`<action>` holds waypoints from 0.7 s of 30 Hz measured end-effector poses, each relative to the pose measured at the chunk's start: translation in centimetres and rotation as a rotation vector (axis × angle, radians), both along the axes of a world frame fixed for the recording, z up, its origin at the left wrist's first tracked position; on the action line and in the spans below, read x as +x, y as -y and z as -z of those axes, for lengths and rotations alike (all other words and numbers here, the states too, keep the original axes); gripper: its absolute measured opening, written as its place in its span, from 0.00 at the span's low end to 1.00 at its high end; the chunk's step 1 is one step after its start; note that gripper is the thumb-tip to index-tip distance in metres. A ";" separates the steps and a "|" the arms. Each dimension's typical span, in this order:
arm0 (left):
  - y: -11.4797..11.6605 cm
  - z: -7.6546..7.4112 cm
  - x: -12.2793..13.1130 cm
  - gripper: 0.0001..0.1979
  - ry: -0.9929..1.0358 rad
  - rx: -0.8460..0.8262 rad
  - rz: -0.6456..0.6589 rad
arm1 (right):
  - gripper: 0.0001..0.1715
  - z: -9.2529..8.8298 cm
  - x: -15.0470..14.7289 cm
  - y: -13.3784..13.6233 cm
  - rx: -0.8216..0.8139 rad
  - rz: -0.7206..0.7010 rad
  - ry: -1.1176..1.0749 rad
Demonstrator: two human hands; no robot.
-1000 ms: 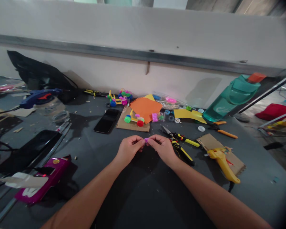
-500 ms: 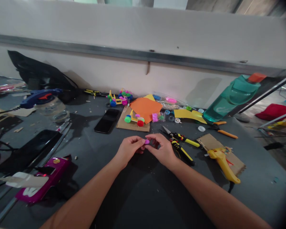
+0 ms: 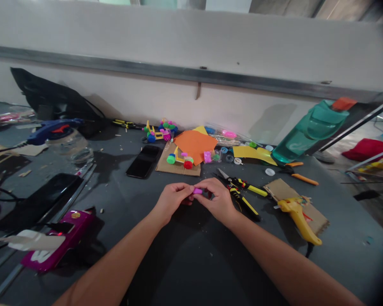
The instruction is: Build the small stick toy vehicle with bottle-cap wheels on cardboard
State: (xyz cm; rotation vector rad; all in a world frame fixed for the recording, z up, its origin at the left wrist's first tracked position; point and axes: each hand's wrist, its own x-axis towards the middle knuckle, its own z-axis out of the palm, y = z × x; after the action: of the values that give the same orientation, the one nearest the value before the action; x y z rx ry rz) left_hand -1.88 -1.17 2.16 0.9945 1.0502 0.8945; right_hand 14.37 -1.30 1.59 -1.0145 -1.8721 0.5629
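Between my fingertips is a small pink-purple piece (image 3: 197, 191), probably clay or soft plastic; its exact kind is too small to tell. My left hand (image 3: 175, 199) pinches its left side with thumb and forefinger. From the right, my right hand (image 3: 216, 197) pinches the same piece, its fingers curled. Both hands are just above the dark table, touching or nearly touching each other. Beyond them, a little toy car (image 3: 180, 159) with a yellow frame and green and red wheels sits on cardboard (image 3: 166, 163) beside orange paper (image 3: 194, 142).
Scissors and pliers with yellow handles (image 3: 245, 204) lie right of my right hand. Farther right are a yellow glue gun (image 3: 298, 216) on cardboard, orange-handled pliers (image 3: 301, 174) and a teal bottle (image 3: 309, 131). A phone (image 3: 143, 161) lies left; a purple power strip (image 3: 60, 242) is nearer.
The pink-purple piece shows more between my fingers, turned slightly and longer toward the right. My hands have barely shifted; everything else is unchanged.
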 end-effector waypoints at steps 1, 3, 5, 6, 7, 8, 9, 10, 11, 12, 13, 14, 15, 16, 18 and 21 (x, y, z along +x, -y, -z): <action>0.0 0.0 0.0 0.13 0.005 0.004 -0.002 | 0.07 0.0 0.0 0.0 0.007 0.000 0.000; 0.0 -0.1 0.0 0.14 0.015 0.012 -0.006 | 0.06 0.0 0.0 0.0 0.004 0.012 0.001; 0.0 -0.1 0.0 0.14 0.012 0.004 -0.005 | 0.06 0.0 0.0 0.0 -0.011 0.020 0.006; 0.0 -0.1 0.0 0.13 0.005 -0.002 -0.003 | 0.06 0.0 0.0 0.0 -0.017 0.018 0.009; 0.0 -0.1 0.0 0.13 -0.001 -0.007 -0.001 | 0.06 -0.1 0.0 0.1 -0.022 0.016 0.010; 0.0 -0.1 0.0 0.12 -0.005 -0.009 -0.001 | 0.07 -0.1 0.0 0.1 -0.026 0.016 0.009; 0.0 -0.1 0.0 0.12 -0.006 -0.006 -0.004 | 0.08 -0.1 0.0 0.1 -0.036 0.020 0.005; 0.0 -0.1 -0.1 0.11 -0.004 -0.002 -0.011 | 0.09 0.0 0.0 0.1 -0.056 0.032 -0.003; 0.0 -0.1 -0.1 0.11 -0.001 0.005 -0.022 | 0.10 0.0 0.0 0.2 -0.089 0.049 -0.019; 0.0 -0.1 -0.1 0.11 0.000 0.013 -0.035 | 0.11 0.0 0.0 0.1 -0.137 0.065 -0.045; 0.0 -0.1 -0.1 0.11 -0.002 0.022 -0.047 | 0.11 0.1 -0.1 0.1 -0.194 0.077 -0.077; 0.0 -0.1 -0.1 0.11 -0.008 0.031 -0.057 | 0.10 0.1 -0.1 0.0 -0.255 0.082 -0.114; 0.0 -0.1 -0.2 0.11 -0.015 0.038 -0.064 | 0.10 0.2 -0.1 0.0 -0.310 0.082 -0.149; 0.0 -0.1 -0.2 0.10 -0.021 0.044 -0.068 | 0.10 0.2 -0.1 -0.1 -0.354 0.080 -0.177; 0.0 -0.2 -0.1 0.10 -0.032 0.048 -0.072 | 0.11 0.3 -0.1 -0.3 -0.399 0.082 -0.209; 0.0 -0.1 0.0 0.11 -0.059 0.056 -0.067 | 0.11 0.3 -0.1 -0.4 -0.414 0.089 -0.222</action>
State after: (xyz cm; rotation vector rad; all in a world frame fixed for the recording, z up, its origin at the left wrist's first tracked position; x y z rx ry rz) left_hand -1.91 -1.18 2.30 1.0425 1.1193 0.9588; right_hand 14.28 -0.90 1.34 -1.2370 -1.5382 0.9950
